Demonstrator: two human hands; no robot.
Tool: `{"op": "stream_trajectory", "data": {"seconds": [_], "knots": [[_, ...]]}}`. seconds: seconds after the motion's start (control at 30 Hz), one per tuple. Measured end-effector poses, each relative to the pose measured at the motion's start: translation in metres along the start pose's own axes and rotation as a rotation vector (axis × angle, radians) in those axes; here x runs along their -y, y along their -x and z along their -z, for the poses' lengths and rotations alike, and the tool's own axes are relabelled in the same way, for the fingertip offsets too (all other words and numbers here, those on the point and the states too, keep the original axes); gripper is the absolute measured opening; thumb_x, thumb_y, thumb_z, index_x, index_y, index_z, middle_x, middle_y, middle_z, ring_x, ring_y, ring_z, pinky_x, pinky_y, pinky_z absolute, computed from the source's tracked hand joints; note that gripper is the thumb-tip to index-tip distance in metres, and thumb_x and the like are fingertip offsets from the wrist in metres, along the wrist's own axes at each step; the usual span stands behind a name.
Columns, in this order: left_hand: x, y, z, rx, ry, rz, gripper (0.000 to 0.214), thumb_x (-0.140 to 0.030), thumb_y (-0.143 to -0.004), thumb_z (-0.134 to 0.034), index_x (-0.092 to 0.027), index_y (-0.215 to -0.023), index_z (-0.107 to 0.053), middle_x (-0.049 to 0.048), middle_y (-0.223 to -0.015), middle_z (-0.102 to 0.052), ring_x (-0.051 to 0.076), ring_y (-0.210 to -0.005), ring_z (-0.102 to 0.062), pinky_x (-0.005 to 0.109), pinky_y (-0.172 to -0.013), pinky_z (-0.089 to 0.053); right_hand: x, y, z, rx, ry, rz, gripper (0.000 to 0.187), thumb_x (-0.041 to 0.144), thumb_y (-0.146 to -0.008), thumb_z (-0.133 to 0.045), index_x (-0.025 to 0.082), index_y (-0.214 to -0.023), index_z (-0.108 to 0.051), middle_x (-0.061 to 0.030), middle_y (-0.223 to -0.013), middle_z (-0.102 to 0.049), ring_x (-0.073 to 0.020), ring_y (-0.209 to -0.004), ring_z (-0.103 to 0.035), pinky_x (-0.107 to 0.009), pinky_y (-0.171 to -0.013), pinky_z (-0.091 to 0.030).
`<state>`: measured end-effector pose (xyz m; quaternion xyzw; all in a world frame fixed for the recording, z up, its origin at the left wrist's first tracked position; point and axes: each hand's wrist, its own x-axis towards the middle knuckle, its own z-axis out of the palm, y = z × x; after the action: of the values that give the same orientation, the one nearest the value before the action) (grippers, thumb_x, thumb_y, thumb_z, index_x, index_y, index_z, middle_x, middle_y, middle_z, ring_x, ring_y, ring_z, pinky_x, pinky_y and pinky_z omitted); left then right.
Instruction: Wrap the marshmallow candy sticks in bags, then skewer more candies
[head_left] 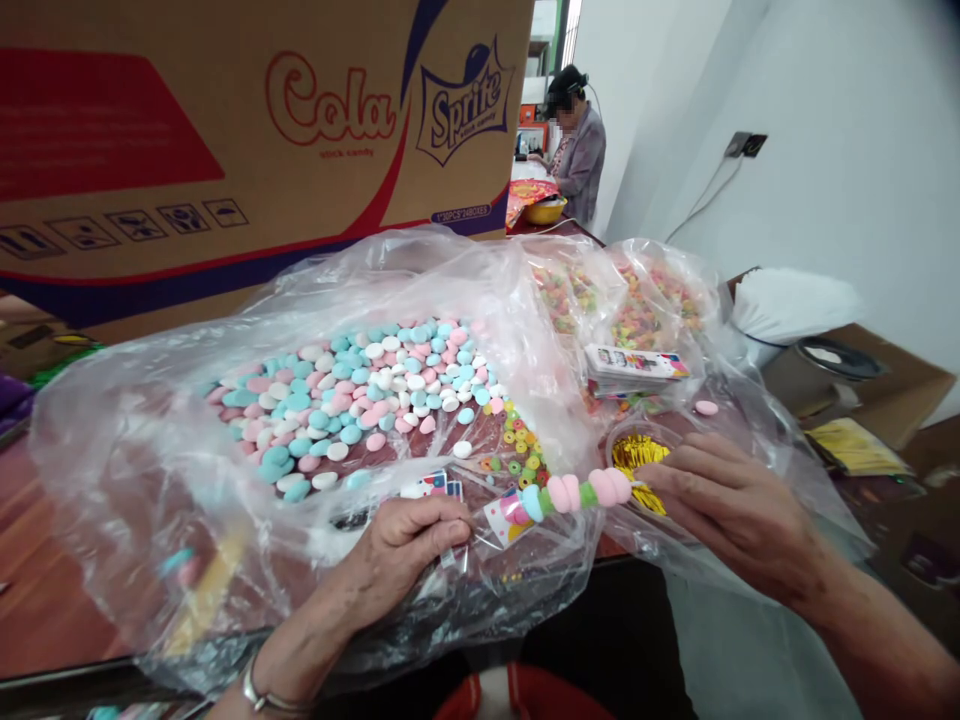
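A candy skewer (570, 493) with pink, green and blue pieces runs between my two hands, its left end inside a small clear printed wrapper (504, 518). My left hand (412, 540) pinches the wrapper's other end between thumb and fingers. At the skewer's right end, my right hand (720, 500) is closed on the short pale stick tip. Behind those fingers stands a round clear tub of gold twist ties (637, 455). Pink, white and blue candies (360, 390) lie on a clear plastic bag (150, 390), and small ring-shaped candies (523, 448) sit close to the skewer.
A large cardboard box (247, 120) walls off the back left. Stacked printed cards (637, 365) rest before bags of colourful gummies (649, 295). To the right are a grey mug-like container (817, 380) and an open carton (911, 385). Another person (581, 150) works farther back.
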<state>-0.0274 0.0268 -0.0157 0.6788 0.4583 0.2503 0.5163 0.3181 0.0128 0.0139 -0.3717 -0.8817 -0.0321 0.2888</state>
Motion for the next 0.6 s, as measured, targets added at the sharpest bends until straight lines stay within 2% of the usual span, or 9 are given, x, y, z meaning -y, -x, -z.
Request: {"op": "stream_trajectory", "data": {"seconds": [0.17, 0.3, 0.4, 0.5, 0.6], "knots": [[0.002, 0.0, 0.002, 0.035, -0.002, -0.028, 0.025, -0.034, -0.089, -0.057, -0.016, -0.075, -0.068, -0.0002, -0.07, -0.06, 0.012, -0.065, -0.05, 0.021, -0.062, -0.04, 0.011, -0.007, -0.002, 0.077, -0.076, -0.054, 0.017, 0.02, -0.094, -0.049, 0.021, -0.101, -0.064, -0.0046, -0.084, -0.067, -0.0175, -0.079, -0.061, -0.033, -0.075, -0.046], [-0.001, 0.0, 0.003, 0.085, 0.005, 0.019, 0.028, -0.036, -0.09, -0.055, -0.015, -0.074, -0.065, -0.0016, -0.067, -0.057, 0.011, -0.061, -0.048, 0.02, -0.057, -0.038, 0.018, -0.01, -0.011, 0.134, -0.097, -0.088, 0.02, 0.018, -0.095, -0.046, 0.021, -0.096, -0.066, -0.0048, -0.082, -0.066, -0.0171, -0.079, -0.06, -0.031, -0.075, -0.046], [-0.009, 0.001, 0.004, 0.179, -0.004, 0.063, 0.029, -0.037, -0.091, -0.052, -0.016, -0.075, -0.063, -0.0028, -0.066, -0.053, 0.01, -0.06, -0.046, 0.02, -0.056, -0.036, 0.021, -0.012, -0.017, 0.12, -0.131, -0.09, 0.023, 0.019, -0.096, -0.044, 0.02, -0.093, -0.067, -0.0055, -0.082, -0.065, -0.017, -0.078, -0.059, -0.031, -0.074, -0.045], [-0.021, 0.003, 0.005, 0.306, -0.093, 0.101, 0.023, -0.035, -0.091, -0.053, -0.017, -0.084, -0.064, -0.0027, -0.074, -0.056, 0.012, -0.068, -0.049, 0.02, -0.06, -0.037, 0.02, -0.015, -0.018, 0.114, -0.182, -0.102, 0.022, 0.019, -0.096, -0.044, 0.018, -0.094, -0.066, -0.0059, -0.08, -0.063, -0.0171, -0.076, -0.057, -0.03, -0.07, -0.045], [-0.032, 0.005, 0.004, 0.367, -0.141, 0.133, 0.019, -0.035, -0.088, -0.055, -0.018, -0.09, -0.064, -0.0033, -0.077, -0.056, 0.013, -0.071, -0.049, 0.021, -0.061, -0.036, 0.019, -0.019, -0.018, 0.124, -0.204, -0.071, 0.02, 0.017, -0.095, -0.045, 0.017, -0.096, -0.065, -0.0055, -0.079, -0.062, -0.0166, -0.074, -0.055, -0.029, -0.068, -0.043]]}}
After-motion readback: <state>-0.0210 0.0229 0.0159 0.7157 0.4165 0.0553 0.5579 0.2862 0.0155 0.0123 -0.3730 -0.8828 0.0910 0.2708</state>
